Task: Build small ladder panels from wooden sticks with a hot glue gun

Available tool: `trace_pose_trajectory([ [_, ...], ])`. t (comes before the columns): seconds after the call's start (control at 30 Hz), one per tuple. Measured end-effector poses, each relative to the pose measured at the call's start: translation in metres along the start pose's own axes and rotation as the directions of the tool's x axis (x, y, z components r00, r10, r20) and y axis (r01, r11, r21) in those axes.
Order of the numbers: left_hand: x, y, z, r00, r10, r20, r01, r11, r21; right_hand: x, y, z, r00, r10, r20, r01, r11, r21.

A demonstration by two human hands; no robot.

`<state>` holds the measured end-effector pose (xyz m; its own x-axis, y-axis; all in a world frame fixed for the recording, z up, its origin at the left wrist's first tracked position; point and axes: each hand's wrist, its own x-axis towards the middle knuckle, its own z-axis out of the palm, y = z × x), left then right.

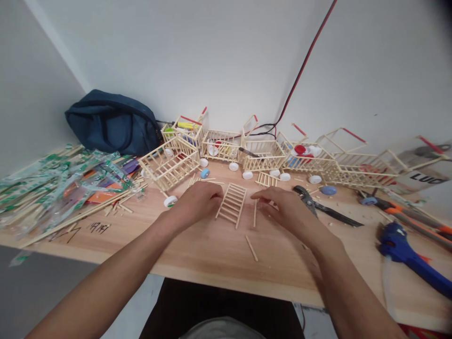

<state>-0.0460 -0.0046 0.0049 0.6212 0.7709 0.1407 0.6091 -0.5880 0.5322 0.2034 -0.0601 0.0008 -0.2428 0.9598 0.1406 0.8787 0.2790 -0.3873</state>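
Note:
A small ladder-like panel of wooden sticks (232, 205) lies on the table in front of me. At its left rail is my left hand (199, 202), fingers curled and closed against the edge; the fingertips are partly hidden. My right hand (286, 205) hovers right of the panel, thumb and fingers apart. Under its index finger stands the upper end of a short wooden stick (254, 214), which lies roughly parallel to the panel. Another loose stick (252, 248) rests nearer the table's front edge.
Several small stick-built carts with red handles, among them a tilted cart (171, 165), line the wall. Wrapped sticks (52, 188) and a blue bag (115, 122) occupy the left. Black-handled cutters (328, 212), orange-handled pliers (413, 219) and a blue glue gun (406, 252) lie right.

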Motion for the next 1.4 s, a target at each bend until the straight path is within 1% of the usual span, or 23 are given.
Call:
trace_pose_trajectory([
  [0.07, 0.001, 0.001, -0.001, 0.998, -0.031, -0.051, 0.032, 0.999, 0.022, 0.0, 0.004, 0.004, 0.997, -0.031, 0.065, 0.032, 0.999, -0.02],
  [0.17, 0.003, 0.0, -0.002, 0.991, -0.084, -0.102, 0.093, 0.992, 0.081, 0.0, 0.009, 0.008, 0.994, -0.044, 0.1, 0.048, 0.998, -0.037],
  [0.27, 0.003, 0.0, -0.004, 0.986, -0.076, -0.15, 0.093, 0.989, 0.113, 0.001, 0.012, 0.006, 0.991, -0.056, 0.12, 0.06, 0.998, -0.033],
  [0.33, 0.002, 0.002, -0.004, 0.984, -0.008, -0.177, 0.021, 0.997, 0.073, 0.0, 0.014, 0.004, 0.989, -0.07, 0.13, 0.075, 0.997, -0.033],
  [0.4, 0.0, 0.009, 0.0, 0.976, 0.146, -0.162, -0.147, 0.989, 0.011, 0.0, 0.016, 0.001, 0.987, -0.07, 0.141, 0.079, 0.995, -0.06],
  [0.43, -0.001, 0.013, 0.004, 0.956, 0.255, -0.144, -0.26, 0.966, -0.012, 0.0, 0.018, 0.0, 0.986, -0.067, 0.151, 0.08, 0.994, -0.078],
  [0.47, -0.003, 0.018, 0.008, 0.918, 0.385, -0.093, -0.388, 0.921, -0.019, 0.0, 0.019, -0.001, 0.985, -0.065, 0.159, 0.08, 0.992, -0.093],
  [0.53, -0.008, 0.029, 0.017, 0.812, 0.581, 0.048, -0.582, 0.813, 0.022, -0.001, 0.022, -0.003, 0.982, -0.064, 0.179, 0.082, 0.992, -0.096],
  [0.57, -0.011, 0.034, 0.022, 0.764, 0.639, 0.088, -0.645, 0.762, 0.062, -0.001, 0.023, -0.005, 0.981, -0.06, 0.187, 0.078, 0.993, -0.092],
  [0.6, -0.014, 0.038, 0.026, 0.724, 0.673, 0.153, -0.689, 0.719, 0.093, -0.001, 0.024, -0.007, 0.979, -0.05, 0.198, 0.069, 0.994, -0.089],
  [0.63, -0.016, 0.042, 0.03, 0.695, 0.692, 0.195, -0.717, 0.687, 0.119, -0.002, 0.025, -0.009, 0.977, -0.035, 0.209, 0.053, 0.995, -0.081],
  [0.73, -0.022, 0.049, 0.04, 0.675, 0.696, 0.245, -0.738, 0.644, 0.203, -0.006, 0.027, -0.015, 0.982, 0.055, 0.183, -0.052, 0.998, -0.019],
  [0.83, -0.023, 0.052, 0.046, 0.704, 0.676, 0.217, -0.709, 0.654, 0.263, -0.009, 0.028, -0.018, 0.987, 0.14, 0.074, -0.148, 0.98, 0.134],
  [0.9, -0.021, 0.051, 0.042, 0.751, 0.642, 0.156, -0.659, 0.714, 0.236, -0.007, 0.023, -0.017, 0.987, 0.155, 0.03, -0.157, 0.947, 0.278],
  [1.0, -0.02, 0.043, 0.018, 0.839, 0.544, 0.023, -0.542, 0.831, 0.122, -0.001, 0.009, -0.01, 0.987, 0.156, 0.037, -0.155, 0.876, 0.457],
  [1.03, -0.022, 0.038, 0.006, 0.875, 0.483, -0.026, -0.477, 0.871, 0.117, 0.001, 0.002, -0.007, 0.988, 0.146, 0.044, -0.149, 0.864, 0.48],
  [1.07, -0.025, 0.032, -0.006, 0.915, 0.389, -0.11, -0.376, 0.919, 0.121, 0.003, -0.004, -0.003, 0.99, 0.132, 0.045, -0.137, 0.862, 0.488],
  [1.1, -0.03, 0.025, -0.018, 0.95, 0.278, -0.145, -0.261, 0.957, 0.123, 0.004, -0.012, 0.0, 0.992, 0.119, 0.037, -0.123, 0.866, 0.484],
  [1.13, -0.036, 0.018, -0.028, 0.964, 0.191, -0.184, -0.17, 0.978, 0.122, 0.005, -0.019, 0.004, 0.994, 0.109, 0.024, -0.107, 0.875, 0.472],
  [1.17, -0.042, 0.01, -0.036, 0.969, 0.145, -0.2, -0.122, 0.985, 0.123, 0.006, -0.026, 0.007, 0.995, 0.1, 0.007, -0.092, 0.885, 0.456],
  [1.23, -0.053, -0.003, -0.043, 0.977, 0.094, -0.191, -0.072, 0.99, 0.119, 0.006, -0.04, 0.012, 0.996, 0.084, -0.012, -0.071, 0.903, 0.424],
  [1.33, -0.064, -0.015, -0.036, 0.985, 0.045, -0.165, -0.03, 0.995, 0.096, 0.005, -0.058, 0.019, 1.0, 0.014, -0.011, -0.009, 0.929, 0.369],
  [1.4, -0.066, -0.019, -0.028, 0.987, 0.048, -0.155, -0.033, 0.995, 0.099, 0.005, -0.068, 0.023, 0.999, -0.048, -0.013, 0.05, 0.942, 0.331],
])
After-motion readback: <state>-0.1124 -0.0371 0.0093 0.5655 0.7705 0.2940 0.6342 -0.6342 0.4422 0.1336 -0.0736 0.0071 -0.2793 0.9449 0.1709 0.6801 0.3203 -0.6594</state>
